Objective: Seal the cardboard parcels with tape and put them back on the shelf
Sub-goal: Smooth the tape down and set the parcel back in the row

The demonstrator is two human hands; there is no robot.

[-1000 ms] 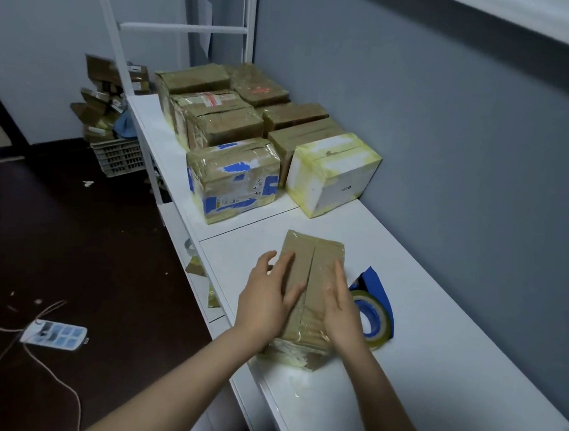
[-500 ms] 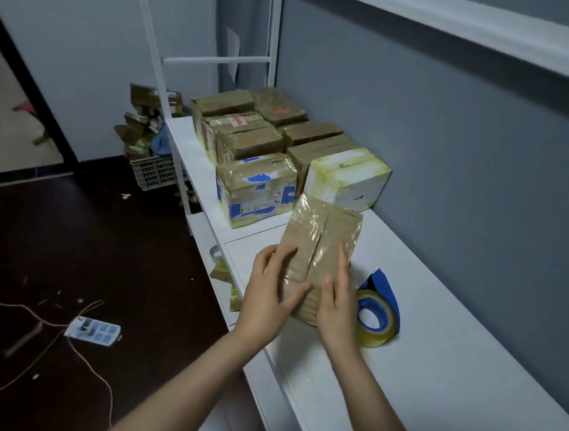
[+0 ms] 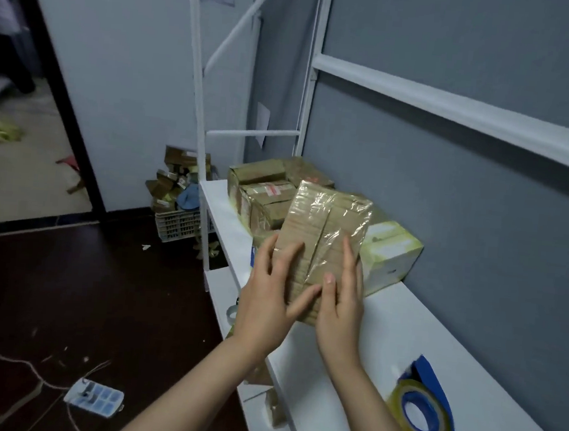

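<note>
The left hand [image 3: 269,289] and right hand [image 3: 340,306], fingers straight and spread, press the taped parcel [image 3: 326,229] between them, tilted above the white shelf [image 3: 387,327] before the stacked parcels [image 3: 264,193].

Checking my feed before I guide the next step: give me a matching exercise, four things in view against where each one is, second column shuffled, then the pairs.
Things
1. taped brown parcel
2. tape roll
3. white-and-yellow box
4. power strip

Places
A. on the dark floor
B. on the white shelf, next to the stack of brown parcels
C. tilted up between the left hand and right hand
D. lying alone at the near end of the shelf

Pairs: 1-C, 2-D, 3-B, 4-A
</note>
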